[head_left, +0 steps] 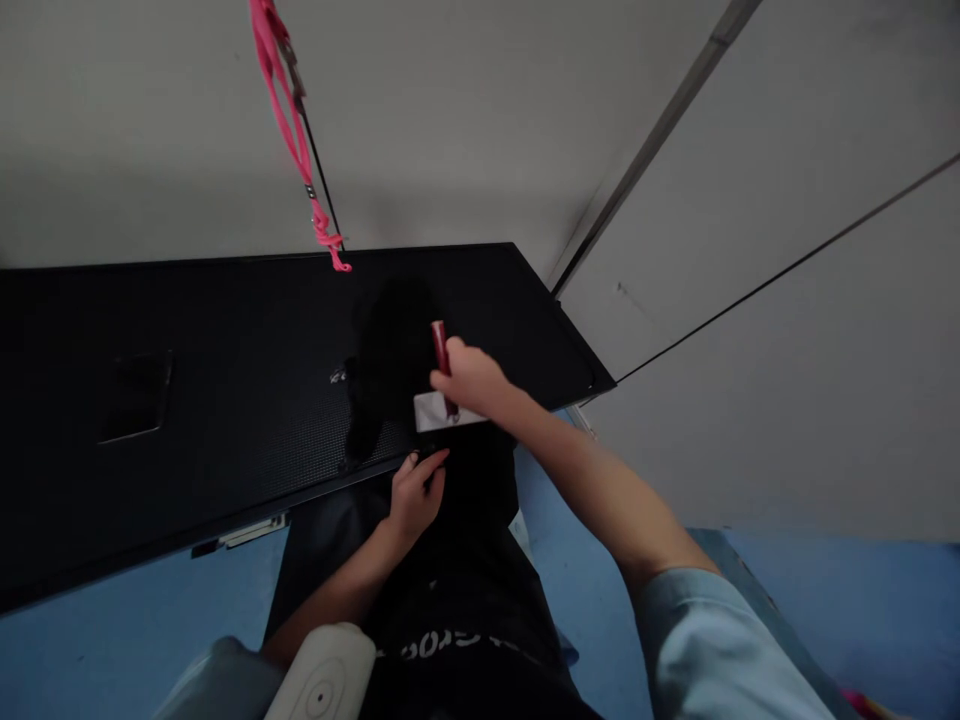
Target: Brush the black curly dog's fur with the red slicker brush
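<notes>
A black, furry-looking animal [397, 330], probably a dog, is on the black table [480, 275]; its outline merges with the dark surface. My right hand [474, 378] is closed round the dark red handle of a brush, apparently a slicker brush [431, 412], with a pale rectangular head. The head is close to the animal's right side; whether it touches is too dark to see. Lower down, at the table's near edge, my left hand [420, 492] has its fingers curled in around something dark that I cannot make out.
A pink cord loop [300, 150] hangs over the table's far edge. At left lies a dark, shiny rectangular object [139, 395]. A white rounded device [326, 670] is beside my left forearm. Pale walls [450, 120] stand behind and at right.
</notes>
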`<state>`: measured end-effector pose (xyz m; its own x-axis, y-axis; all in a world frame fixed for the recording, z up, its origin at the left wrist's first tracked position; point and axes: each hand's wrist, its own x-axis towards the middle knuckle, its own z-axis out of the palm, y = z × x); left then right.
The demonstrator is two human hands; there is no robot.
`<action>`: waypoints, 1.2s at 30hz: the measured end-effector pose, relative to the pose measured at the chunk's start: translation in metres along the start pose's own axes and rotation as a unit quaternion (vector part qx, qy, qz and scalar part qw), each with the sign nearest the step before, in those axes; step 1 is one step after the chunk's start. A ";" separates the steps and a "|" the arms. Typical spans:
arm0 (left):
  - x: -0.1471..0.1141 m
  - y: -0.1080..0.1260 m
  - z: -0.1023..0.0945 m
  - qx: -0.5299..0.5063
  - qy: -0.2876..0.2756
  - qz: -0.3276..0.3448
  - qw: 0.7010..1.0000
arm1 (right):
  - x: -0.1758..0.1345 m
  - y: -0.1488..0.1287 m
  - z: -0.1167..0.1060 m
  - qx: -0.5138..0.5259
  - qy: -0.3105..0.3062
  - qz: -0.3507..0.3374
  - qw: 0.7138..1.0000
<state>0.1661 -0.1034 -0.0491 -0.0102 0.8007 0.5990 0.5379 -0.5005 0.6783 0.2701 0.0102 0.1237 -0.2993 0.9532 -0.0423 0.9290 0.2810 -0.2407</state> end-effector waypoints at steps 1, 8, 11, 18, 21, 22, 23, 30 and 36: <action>0.001 0.000 0.000 0.002 0.001 0.001 1.000 | -0.001 0.000 0.002 -0.008 0.023 0.014 1.000; 0.003 0.000 0.001 0.014 0.009 -0.008 1.000 | -0.008 0.007 0.003 0.039 0.031 0.005 0.999; 0.002 -0.002 0.001 0.016 0.015 -0.009 1.000 | -0.002 0.024 -0.008 0.026 0.062 0.072 0.995; -0.002 -0.005 0.004 0.016 0.002 -0.025 1.000 | -0.005 0.026 -0.005 0.049 0.023 0.017 0.998; -0.003 -0.006 0.005 0.026 -0.001 -0.018 0.999 | -0.005 0.026 -0.010 0.008 0.115 0.098 0.988; -0.003 -0.006 0.004 0.024 -0.001 -0.020 0.999 | -0.006 0.025 -0.012 0.005 0.143 0.115 0.983; -0.003 -0.006 0.004 0.021 -0.001 -0.023 1.000 | -0.008 0.024 -0.014 0.008 0.148 0.113 0.983; 0.003 0.000 0.007 -0.018 0.075 -0.145 0.986 | -0.015 0.025 -0.018 0.013 0.108 0.112 0.988; 0.004 0.008 0.022 -0.093 0.066 -0.192 0.975 | -0.024 0.026 -0.014 0.049 0.059 0.046 0.996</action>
<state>0.1889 -0.0966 -0.0505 -0.2950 0.8979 0.3267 0.3112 -0.2330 0.9213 0.3044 -0.0044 0.1317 -0.1808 0.9826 0.0434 0.9238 0.1848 -0.3353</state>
